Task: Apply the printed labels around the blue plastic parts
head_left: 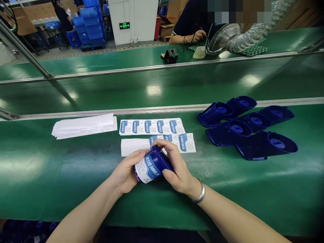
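Note:
Between my two hands is a dark blue plastic housing (164,162), held tilted above the green bench. A white and blue label (147,169) reading DCS2Q-5000L/H lies on its curved side. My left hand (128,170) grips the housing's left end, thumb on top near the label's edge. My right hand (177,168) wraps the other end, its fingers over the top and its thumb on the near side. Just beyond them lies a partly used label strip (187,143), its left part bare backing. Behind that is a full label sheet (152,127).
A stack of white sheets (84,126) lies at the left. Several blue housings (263,145) stand at the right. A metal rail (152,67) runs behind the bench. Across it, a person's hand (198,35) is near a fume extraction hood (224,37) and a black stand (170,56).

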Available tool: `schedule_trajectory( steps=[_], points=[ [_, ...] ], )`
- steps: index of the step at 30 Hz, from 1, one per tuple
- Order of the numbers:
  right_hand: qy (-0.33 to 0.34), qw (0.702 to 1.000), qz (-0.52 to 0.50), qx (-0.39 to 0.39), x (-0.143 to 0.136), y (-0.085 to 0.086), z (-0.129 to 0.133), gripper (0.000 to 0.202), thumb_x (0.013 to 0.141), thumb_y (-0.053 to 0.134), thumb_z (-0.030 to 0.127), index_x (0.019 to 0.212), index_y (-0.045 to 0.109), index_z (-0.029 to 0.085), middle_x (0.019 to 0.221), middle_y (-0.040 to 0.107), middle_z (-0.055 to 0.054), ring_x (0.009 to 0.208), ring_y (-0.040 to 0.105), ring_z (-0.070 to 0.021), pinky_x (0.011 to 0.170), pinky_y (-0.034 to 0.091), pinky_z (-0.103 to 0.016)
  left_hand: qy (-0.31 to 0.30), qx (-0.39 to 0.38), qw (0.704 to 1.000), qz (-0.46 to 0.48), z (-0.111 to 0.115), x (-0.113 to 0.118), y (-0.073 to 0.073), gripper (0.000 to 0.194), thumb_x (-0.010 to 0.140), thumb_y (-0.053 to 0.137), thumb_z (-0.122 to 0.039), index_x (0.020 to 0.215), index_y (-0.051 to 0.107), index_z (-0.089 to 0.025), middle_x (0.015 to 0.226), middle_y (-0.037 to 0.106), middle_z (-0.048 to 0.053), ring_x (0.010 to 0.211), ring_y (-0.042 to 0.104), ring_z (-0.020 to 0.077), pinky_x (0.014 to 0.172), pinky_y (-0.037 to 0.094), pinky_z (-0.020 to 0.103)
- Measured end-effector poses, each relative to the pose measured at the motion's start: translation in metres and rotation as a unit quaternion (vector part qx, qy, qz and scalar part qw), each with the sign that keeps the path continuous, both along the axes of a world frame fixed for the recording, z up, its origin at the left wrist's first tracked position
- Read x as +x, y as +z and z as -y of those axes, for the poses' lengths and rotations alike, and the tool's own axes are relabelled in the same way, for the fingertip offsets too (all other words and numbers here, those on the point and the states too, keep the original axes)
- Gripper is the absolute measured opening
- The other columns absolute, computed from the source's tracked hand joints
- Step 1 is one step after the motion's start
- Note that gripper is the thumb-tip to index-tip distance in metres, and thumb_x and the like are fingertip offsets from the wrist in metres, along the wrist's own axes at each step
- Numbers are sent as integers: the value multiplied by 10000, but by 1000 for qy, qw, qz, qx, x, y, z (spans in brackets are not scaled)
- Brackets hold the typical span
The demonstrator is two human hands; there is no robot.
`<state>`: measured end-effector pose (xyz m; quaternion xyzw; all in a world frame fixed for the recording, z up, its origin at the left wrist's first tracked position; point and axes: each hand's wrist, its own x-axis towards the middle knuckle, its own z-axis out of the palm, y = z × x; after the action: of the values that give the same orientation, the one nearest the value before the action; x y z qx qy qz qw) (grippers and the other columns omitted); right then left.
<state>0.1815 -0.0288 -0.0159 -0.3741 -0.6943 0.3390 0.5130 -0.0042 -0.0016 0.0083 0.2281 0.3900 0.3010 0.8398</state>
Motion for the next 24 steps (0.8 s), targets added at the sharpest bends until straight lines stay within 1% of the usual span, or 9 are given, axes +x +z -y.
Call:
schedule_trajectory(
  steps=[4,7,10,13,17,18,20,22,24],
  points=[
    [18,1000,10,15,2,-3,0,610,1021,410,671,1473,343,267,1334,468,-127,1237,480,-349,1073,404,-546,17,17,1000,4,3,-1,-2,315,858,748,-351,1107,738,-158,1092,708,101,975,652,216,844,521,305],
    [18,999,-4,-28,2,-6,3,568,1042,385,638,1487,334,288,1404,434,-120,1298,449,-353,1087,399,-545,33,52,998,-19,6,1,2,332,854,757,-395,1102,708,-181,1046,698,82,927,653,206,813,517,314],
    [-3,999,-12,-51,0,-7,5,525,1056,377,605,1480,354,297,1408,432,-109,1305,445,-343,1101,389,-537,12,130,990,-54,11,2,4,402,843,758,-444,1146,646,-205,1117,655,82,902,654,219,752,546,347],
    [-41,998,-7,-45,-3,-7,6,479,1070,384,551,1471,385,287,1401,437,-98,1299,438,-326,1108,377,-519,-32,218,966,-136,16,3,0,565,776,825,-402,1242,553,-236,1174,616,81,880,655,227,695,569,364],
    [-48,997,-17,-52,-3,-8,4,454,1077,387,515,1474,389,294,1405,448,-82,1297,436,-309,1096,385,-494,-34,299,924,-236,17,3,-6,719,688,897,-341,1285,507,-253,1213,609,78,1004,635,256,830,551,399],
    [-44,997,-18,-53,-3,-8,3,457,1076,390,514,1477,387,293,1402,450,-83,1292,440,-309,1098,381,-500,-35,302,924,-231,15,2,-6,721,678,904,-346,1278,514,-256,1225,606,76,1035,625,262,849,544,398],
    [-34,998,-13,-43,-3,-7,3,473,1068,402,521,1478,385,286,1398,444,-90,1286,441,-319,1108,364,-526,-39,269,947,-173,12,0,-3,671,696,891,-394,1251,540,-251,1220,604,69,1024,628,256,828,547,380],
    [-19,1000,5,-6,-3,-5,3,489,1055,427,519,1476,384,274,1392,437,-101,1292,426,-337,1120,339,-559,-24,207,974,-92,7,-1,1,507,795,801,-471,1185,600,-217,1166,617,66,986,629,224,798,540,335],
    [2,998,34,45,-5,-3,2,508,1036,462,507,1476,384,263,1369,438,-110,1281,424,-348,1112,339,-577,2,154,987,-40,4,-2,2,358,882,709,-482,1055,660,-173,1052,635,54,939,616,179,783,515,282]
  ],
)
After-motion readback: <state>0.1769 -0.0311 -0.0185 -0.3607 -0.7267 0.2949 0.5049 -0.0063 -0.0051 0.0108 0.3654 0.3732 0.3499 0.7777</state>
